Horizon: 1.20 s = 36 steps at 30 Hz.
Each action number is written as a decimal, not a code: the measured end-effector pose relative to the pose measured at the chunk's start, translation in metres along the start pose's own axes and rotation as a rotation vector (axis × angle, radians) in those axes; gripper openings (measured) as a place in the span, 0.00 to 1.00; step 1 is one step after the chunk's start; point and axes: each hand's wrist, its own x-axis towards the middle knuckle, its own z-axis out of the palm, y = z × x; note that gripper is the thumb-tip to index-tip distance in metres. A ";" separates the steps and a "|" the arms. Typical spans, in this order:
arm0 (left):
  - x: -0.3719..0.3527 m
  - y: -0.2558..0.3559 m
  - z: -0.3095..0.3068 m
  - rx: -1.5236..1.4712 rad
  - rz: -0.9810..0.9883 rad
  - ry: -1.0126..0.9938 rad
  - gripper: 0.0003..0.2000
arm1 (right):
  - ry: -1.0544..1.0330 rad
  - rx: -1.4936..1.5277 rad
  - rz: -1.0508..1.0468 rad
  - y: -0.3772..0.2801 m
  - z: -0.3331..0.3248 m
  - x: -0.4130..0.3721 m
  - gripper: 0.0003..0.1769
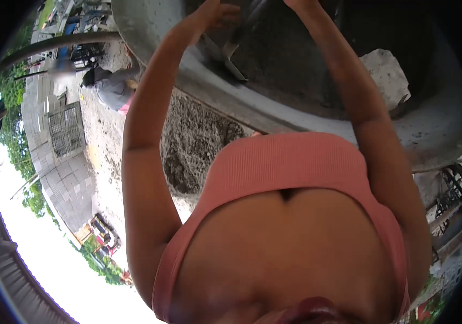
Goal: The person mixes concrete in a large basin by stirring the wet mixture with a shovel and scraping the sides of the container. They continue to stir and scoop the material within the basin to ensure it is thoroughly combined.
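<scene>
My left hand [217, 15] reaches over a large round metal drum [198, 86], its fingers apart and slightly blurred at the top edge of the view. Just below it inside the drum is a bent metal blade [235, 66]. My right hand [302, 3] is mostly cut off by the top edge, so its fingers are hidden. Beside my right forearm, a rough whitish chunk [386, 78] rests against the drum's inner wall. Dark grey residue coats the drum's inside.
A heap of grey sand-like material [196, 137] lies beside the drum. Farther left, another person [113, 89] bends over near stacked grey blocks [69, 189] and a metal grid [66, 129]. A curved bar [61, 42] runs out from the drum.
</scene>
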 end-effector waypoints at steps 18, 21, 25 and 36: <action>0.119 -0.014 0.003 0.404 0.418 -0.064 0.24 | -0.198 0.086 0.226 -0.030 0.032 -0.032 0.10; 0.088 0.005 0.006 0.266 0.200 -0.093 0.24 | -0.234 0.120 0.268 -0.033 0.037 -0.037 0.11; 0.076 0.014 0.008 0.112 0.134 -0.079 0.21 | -0.276 0.102 0.249 -0.034 0.046 -0.045 0.11; 0.082 0.021 0.007 0.520 0.157 -0.127 0.19 | -0.327 0.057 0.241 -0.048 0.051 -0.068 0.12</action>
